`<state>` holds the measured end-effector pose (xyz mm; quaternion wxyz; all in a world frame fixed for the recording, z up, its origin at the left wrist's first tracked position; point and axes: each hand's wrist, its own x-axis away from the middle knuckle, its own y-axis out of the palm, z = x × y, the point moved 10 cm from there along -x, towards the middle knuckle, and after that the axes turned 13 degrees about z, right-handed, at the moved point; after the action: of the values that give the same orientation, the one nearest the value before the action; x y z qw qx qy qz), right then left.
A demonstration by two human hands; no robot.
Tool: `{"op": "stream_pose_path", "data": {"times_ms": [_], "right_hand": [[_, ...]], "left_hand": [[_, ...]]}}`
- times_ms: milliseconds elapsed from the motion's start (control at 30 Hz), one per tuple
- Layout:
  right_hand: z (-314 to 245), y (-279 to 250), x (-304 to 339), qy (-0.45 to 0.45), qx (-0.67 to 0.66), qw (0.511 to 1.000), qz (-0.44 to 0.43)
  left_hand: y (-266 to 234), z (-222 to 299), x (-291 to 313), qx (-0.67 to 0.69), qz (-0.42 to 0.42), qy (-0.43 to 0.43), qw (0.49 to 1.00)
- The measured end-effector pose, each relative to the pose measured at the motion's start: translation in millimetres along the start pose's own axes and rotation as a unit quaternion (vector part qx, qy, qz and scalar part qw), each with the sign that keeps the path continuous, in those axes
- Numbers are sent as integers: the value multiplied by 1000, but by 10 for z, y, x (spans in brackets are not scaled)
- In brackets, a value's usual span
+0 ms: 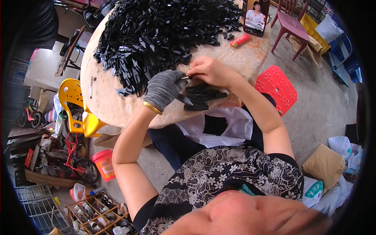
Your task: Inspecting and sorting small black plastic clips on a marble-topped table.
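My left hand point(165, 89) wears a grey knit glove, with a gold bangle at the wrist. Its fingers are closed, and whatever they hold is mostly hidden. Bare and pinched, my right hand point(212, 72) meets the gloved fingertips over a small dark piece point(190, 77) with a light, thin edge; its exact kind is too small to tell. Just below both hands, several longer black plastic pieces point(199, 96) lie near the table's front edge. Beyond them a large heap of small black plastic parts point(152, 37) covers much of the round table point(113, 107).
On the table are a red tube-shaped packet point(239, 40), a propped phone point(256, 17) and a pen point(92, 87). A yellow chair point(72, 102) stands left, a red stool point(276, 89) right. A white plastic bag point(192, 131) hangs over my lap. A red bucket point(104, 164) is at lower left.
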<state>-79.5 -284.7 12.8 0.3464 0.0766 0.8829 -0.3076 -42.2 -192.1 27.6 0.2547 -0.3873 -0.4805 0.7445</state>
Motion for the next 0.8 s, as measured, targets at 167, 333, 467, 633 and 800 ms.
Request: {"op": "stream_pose_path", "data": {"times_ms": [167, 333, 467, 633, 800], "right_hand": [[3, 19, 0, -2, 2, 1000, -6], [-22, -21, -3, -16, 17, 1000, 14], [102, -78, 26, 34, 68, 997, 30], [13, -92, 19, -5, 16, 1000, 18], [-153, -86, 5, -59, 23, 996, 59]], "left_hand": [[37, -5, -7, -7, -21, 5, 1000], [86, 17, -48, -41, -61, 19, 997], [120, 140, -167, -98, -137, 16, 986], [284, 212, -279, -90, -133, 49, 986], [395, 191, -316, -113, -159, 57, 979]]}}
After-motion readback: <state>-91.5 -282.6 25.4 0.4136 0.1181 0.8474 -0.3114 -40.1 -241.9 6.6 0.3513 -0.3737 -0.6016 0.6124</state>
